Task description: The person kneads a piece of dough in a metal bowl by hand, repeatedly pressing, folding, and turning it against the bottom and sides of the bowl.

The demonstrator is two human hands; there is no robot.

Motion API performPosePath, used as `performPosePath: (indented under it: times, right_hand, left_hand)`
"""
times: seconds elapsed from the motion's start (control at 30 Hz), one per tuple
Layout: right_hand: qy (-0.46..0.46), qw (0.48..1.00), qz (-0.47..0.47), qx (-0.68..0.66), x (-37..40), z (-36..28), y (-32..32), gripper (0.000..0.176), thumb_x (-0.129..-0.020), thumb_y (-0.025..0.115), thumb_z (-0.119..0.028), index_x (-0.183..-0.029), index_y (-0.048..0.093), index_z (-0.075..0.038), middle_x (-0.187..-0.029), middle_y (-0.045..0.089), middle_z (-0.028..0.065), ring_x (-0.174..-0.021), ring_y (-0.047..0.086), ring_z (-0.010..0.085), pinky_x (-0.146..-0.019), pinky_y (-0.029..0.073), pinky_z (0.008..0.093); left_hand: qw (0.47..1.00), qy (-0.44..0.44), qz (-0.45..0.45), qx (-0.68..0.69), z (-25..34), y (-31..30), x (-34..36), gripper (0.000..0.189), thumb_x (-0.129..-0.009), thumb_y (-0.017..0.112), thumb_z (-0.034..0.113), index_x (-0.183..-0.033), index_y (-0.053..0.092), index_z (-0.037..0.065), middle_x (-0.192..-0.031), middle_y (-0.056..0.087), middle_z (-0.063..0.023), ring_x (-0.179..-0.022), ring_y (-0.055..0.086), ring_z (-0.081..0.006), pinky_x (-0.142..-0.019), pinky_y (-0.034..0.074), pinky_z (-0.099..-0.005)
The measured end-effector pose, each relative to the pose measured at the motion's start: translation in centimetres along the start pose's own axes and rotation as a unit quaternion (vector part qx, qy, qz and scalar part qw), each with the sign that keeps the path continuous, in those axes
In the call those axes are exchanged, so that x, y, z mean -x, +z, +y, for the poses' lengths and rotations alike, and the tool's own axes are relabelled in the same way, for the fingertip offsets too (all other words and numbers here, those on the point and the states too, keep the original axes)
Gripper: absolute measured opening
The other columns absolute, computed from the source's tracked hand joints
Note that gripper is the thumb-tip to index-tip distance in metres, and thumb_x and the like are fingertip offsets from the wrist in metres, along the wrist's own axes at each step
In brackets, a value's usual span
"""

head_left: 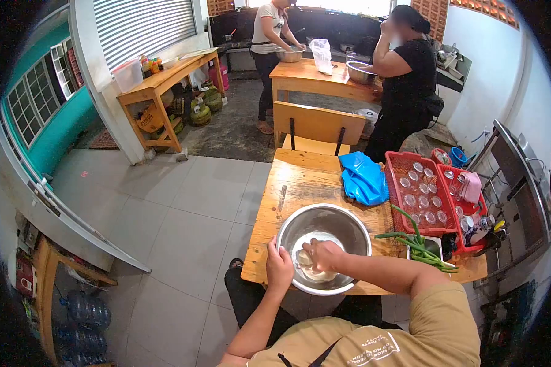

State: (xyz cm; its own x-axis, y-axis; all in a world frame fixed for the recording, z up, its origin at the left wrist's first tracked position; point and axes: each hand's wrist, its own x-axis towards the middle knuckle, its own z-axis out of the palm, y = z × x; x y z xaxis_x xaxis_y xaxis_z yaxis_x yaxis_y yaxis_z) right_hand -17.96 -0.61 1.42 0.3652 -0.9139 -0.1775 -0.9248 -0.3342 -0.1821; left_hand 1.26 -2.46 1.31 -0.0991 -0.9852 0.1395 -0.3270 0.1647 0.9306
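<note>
A large metal mixing bowl (356,235) with a pale rim stands at the front edge of the wooden table (269,202). My left hand (280,267) grips the bowl's left rim, thumb at the top edge. Inside the bowl, the fingers of my right hand (323,254) are curled over a pale lump of dough (304,257). Whitish flour (319,237) coats the bottom around it. My right palm and part of the dough's underside are hidden from view.
Right of the bowl are green onions (419,248) on a small tray, a blue plastic bag (364,177) and red baskets (413,160) holding several glasses. Two co-workers stand at another table (324,82) with metal bowls. Water bottles (86,309) lie at lower left.
</note>
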Motion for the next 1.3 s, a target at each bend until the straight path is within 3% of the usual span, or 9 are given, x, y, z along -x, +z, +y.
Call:
performPosePath:
  times: [0.17,0.5,0.67,0.77,0.87,1.0,1.07,1.13,1.3]
  right_hand:
    - [0.157,0.986,0.033,-0.051,-1.6,-0.3,-1.1,0.058,-0.089,0.068,-0.057,-0.116,0.069,-0.005,-0.092,0.074,0.0241,-0.09,0.073,0.0374,-0.077,0.058,0.0492]
    - [0.248,0.933,0.085,-0.248,1.3,-0.2,-3.3,0.074,-0.083,0.075,-0.062,-0.13,0.068,-0.006,-0.104,0.074,0.0258,-0.104,0.071,0.0406,-0.095,0.055,0.0459]
    - [0.138,0.944,0.013,-0.299,6.0,-0.4,-5.8,0.072,-0.09,0.067,-0.064,-0.136,0.067,-0.009,-0.126,0.068,0.0288,-0.124,0.061,0.0417,-0.112,0.044,0.0453]
    - [0.071,0.987,0.06,-0.131,6.6,1.6,-3.2,0.051,-0.098,0.062,-0.055,-0.118,0.077,-0.01,-0.117,0.074,0.0161,-0.124,0.063,0.0385,-0.118,0.037,0.0504]
    - [0.004,0.993,0.122,-0.003,6.9,-0.6,-5.6,0.044,-0.093,0.071,-0.047,-0.108,0.079,-0.006,-0.139,0.058,0.0247,-0.124,0.061,0.0385,-0.119,0.037,0.0498]
    - [-0.166,0.983,0.036,-0.073,3.8,1.3,-4.6,0.042,-0.089,0.074,-0.028,-0.124,0.068,-0.005,-0.131,0.058,0.0226,-0.12,0.059,0.0365,-0.113,0.039,0.0563]
    - [-0.149,0.969,0.043,-0.192,3.2,0.4,-4.3,0.054,-0.092,0.07,-0.035,-0.138,0.059,-0.008,-0.127,0.059,0.0203,-0.118,0.06,0.0344,-0.106,0.043,0.0562]
    - [-0.225,0.973,-0.024,0.052,2.9,-0.7,-4.7,0.054,-0.093,0.067,-0.034,-0.141,0.056,-0.012,-0.129,0.061,0.0165,-0.118,0.061,0.0361,-0.1,0.048,0.0523]
    - [-0.209,0.973,-0.041,0.094,1.6,0.2,-1.7,0.062,-0.093,0.062,-0.054,-0.135,0.061,-0.009,-0.129,0.061,0.0182,-0.116,0.06,0.0352,-0.095,0.05,0.05]
  left_hand:
    - [1.0,0.004,-0.01,0.005,-0.5,0.2,0.0,0.043,-0.106,0.045,0.014,-0.145,0.043,-0.005,-0.138,0.057,-0.0326,-0.126,0.058,-0.0463,-0.104,0.047,-0.0488]
    - [0.999,-0.006,0.004,0.031,-0.4,0.5,-0.5,0.044,-0.106,0.044,0.013,-0.146,0.042,-0.004,-0.138,0.056,-0.032,-0.127,0.058,-0.0447,-0.104,0.048,-0.0475]
    - [0.998,-0.017,0.039,0.041,-0.4,1.0,-0.3,0.044,-0.105,0.043,0.012,-0.145,0.042,-0.005,-0.137,0.056,-0.033,-0.125,0.058,-0.0458,-0.103,0.048,-0.0471]
    - [0.998,-0.015,0.041,0.038,-0.5,0.9,-0.4,0.043,-0.105,0.043,0.012,-0.145,0.041,-0.005,-0.137,0.056,-0.0332,-0.125,0.058,-0.0464,-0.103,0.048,-0.0477]
    - [0.998,0.006,0.037,0.042,-0.7,0.9,-0.4,0.043,-0.105,0.043,0.011,-0.145,0.042,-0.006,-0.138,0.055,-0.034,-0.127,0.057,-0.0469,-0.103,0.048,-0.0484]
    - [0.997,0.009,0.037,0.061,-1.0,1.1,-0.4,0.043,-0.105,0.045,0.012,-0.144,0.042,-0.006,-0.138,0.055,-0.0338,-0.128,0.057,-0.0462,-0.105,0.047,-0.0478]
    - [0.997,0.004,0.043,0.064,-1.1,1.2,-0.5,0.044,-0.106,0.045,0.013,-0.145,0.042,-0.007,-0.137,0.056,-0.0336,-0.127,0.057,-0.0452,-0.107,0.046,-0.0466]
    - [0.997,0.017,0.041,0.058,-0.9,1.1,-0.5,0.044,-0.106,0.045,0.013,-0.145,0.042,-0.008,-0.137,0.056,-0.0342,-0.127,0.057,-0.0458,-0.107,0.047,-0.0467]
    - [0.998,0.002,0.02,0.059,-0.8,1.0,-0.5,0.046,-0.106,0.044,0.014,-0.147,0.04,-0.007,-0.141,0.053,-0.0335,-0.13,0.055,-0.046,-0.106,0.047,-0.0476]
